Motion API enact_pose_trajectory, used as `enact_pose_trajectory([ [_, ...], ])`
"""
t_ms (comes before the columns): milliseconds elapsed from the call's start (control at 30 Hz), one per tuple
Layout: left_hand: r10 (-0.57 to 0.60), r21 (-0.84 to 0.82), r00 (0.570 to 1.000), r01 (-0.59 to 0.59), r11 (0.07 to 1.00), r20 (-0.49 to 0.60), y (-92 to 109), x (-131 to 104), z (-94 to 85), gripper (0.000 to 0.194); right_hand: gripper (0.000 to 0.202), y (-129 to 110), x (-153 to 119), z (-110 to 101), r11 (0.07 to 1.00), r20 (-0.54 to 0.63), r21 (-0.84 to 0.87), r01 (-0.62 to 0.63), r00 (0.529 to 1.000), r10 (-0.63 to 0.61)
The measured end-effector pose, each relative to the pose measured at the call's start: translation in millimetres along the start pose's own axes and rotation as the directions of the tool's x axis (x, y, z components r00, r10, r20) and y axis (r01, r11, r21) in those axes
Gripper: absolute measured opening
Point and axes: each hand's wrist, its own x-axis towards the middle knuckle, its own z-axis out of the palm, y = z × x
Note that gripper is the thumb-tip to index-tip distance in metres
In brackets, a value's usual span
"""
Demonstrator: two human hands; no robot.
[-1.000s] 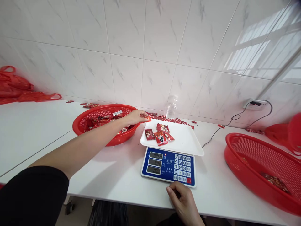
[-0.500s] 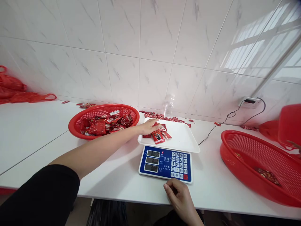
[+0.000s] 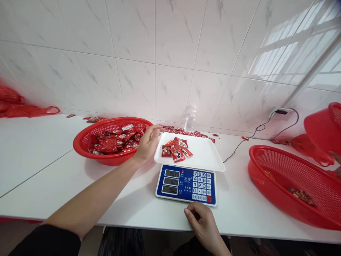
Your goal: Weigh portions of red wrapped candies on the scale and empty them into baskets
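My left hand point(image 3: 148, 143) is raised between the red basket and the scale tray, fingers stretched out and nothing in them. On the white tray point(image 3: 205, 153) of the scale lies a small pile of red snack packets point(image 3: 178, 149). Below the tray is the blue keypad panel of the digital scale point(image 3: 187, 185); its top display point(image 3: 172, 174) seems to read 0.093. Resting at the panel's front edge, my right hand point(image 3: 201, 219) is loosely curled, with nothing visible inside it. The red perforated basket point(image 3: 80, 145) on the left holds many red packets point(image 3: 117, 140).
Loose packets point(image 3: 195, 133) lie along the wall behind the tray, near a clear plastic bottle point(image 3: 190, 117). A large red basket point(image 3: 263, 192) stands at right with some packets inside. A black cable point(image 3: 241, 145) runs to a wall socket. Another person's hand point(image 3: 336, 158) shows at far right.
My left hand has let go of the packets on the tray and moved left toward the basket. The display rose from about 0.055. At far right, a red basket has shifted left. My right hand stays put.
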Motion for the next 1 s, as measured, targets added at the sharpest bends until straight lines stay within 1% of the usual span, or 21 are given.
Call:
enact_pose_trajectory([
  [33, 0.046, 0.019, 0.997, -0.045, 0.999, -0.069, 1.3, -7.6, -7.3, 0.030, 0.033, -0.4, 0.0, -0.1, 1.000, 0.007, -0.002, 0.000, 1.000, 0.000],
  [67, 0.085, 0.059, 0.990, -0.078, 0.995, -0.114, 1.4, -15.3, -13.7, 0.028, 0.033, -0.8, 0.0, -0.3, 1.000, 0.014, -0.006, -0.001, 1.000, 0.001],
  [100, 0.117, 0.107, 0.984, -0.103, 0.989, -0.136, 0.2, -22.8, -18.9, 0.026, 0.033, -1.2, 0.1, -0.4, 1.000, 0.020, -0.011, -0.001, 1.000, 0.001],
  [133, 0.143, 0.154, 0.981, -0.122, 0.981, -0.134, -2.1, -29.8, -22.7, 0.025, 0.033, -1.5, 0.2, -0.6, 1.000, 0.028, -0.018, -0.001, 1.000, 0.002],
  [233, 0.201, 0.244, 0.978, -0.181, 0.953, -0.061, -13.5, -47.2, -26.8, 0.021, 0.034, -1.8, 0.7, -0.9, 0.999, 0.047, -0.042, 0.002, 0.999, 0.000],
  [367, 0.247, 0.291, 0.967, -0.256, 0.922, 0.066, -27.7, -62.4, -23.7, 0.018, 0.032, -1.7, 1.5, 0.6, 0.995, 0.046, -0.097, 0.028, 0.999, -0.024],
  [467, 0.206, 0.285, 0.972, -0.229, 0.931, 0.108, -31.2, -68.7, -23.3, 0.018, 0.028, -3.1, 1.7, 2.3, 0.986, 0.052, -0.153, 0.059, 0.997, -0.052],
  [533, 0.178, 0.275, 0.980, -0.195, 0.942, 0.085, -30.9, -70.0, -24.5, 0.019, 0.027, -4.7, 1.6, 3.1, 0.979, 0.067, -0.191, 0.073, 0.996, -0.061],
  [600, 0.158, 0.261, 0.987, -0.161, 0.952, 0.034, -30.0, -69.5, -25.7, 0.020, 0.026, -6.2, 1.6, 3.3, 0.970, 0.075, -0.229, 0.083, 0.995, -0.067],
  [700, 0.129, 0.241, 0.992, -0.122, 0.963, -0.013, -28.9, -67.6, -25.5, 0.021, 0.025, -7.9, 2.1, 2.7, 0.959, 0.068, -0.265, 0.103, 0.994, -0.088],
  [1000, -0.016, 0.234, 0.999, 0.024, 0.972, -0.038, -31.7, -65.3, -21.1, 0.024, 0.028, -10.8, 2.3, -0.1, 0.954, 0.087, -0.278, 0.113, 0.992, -0.092],
])
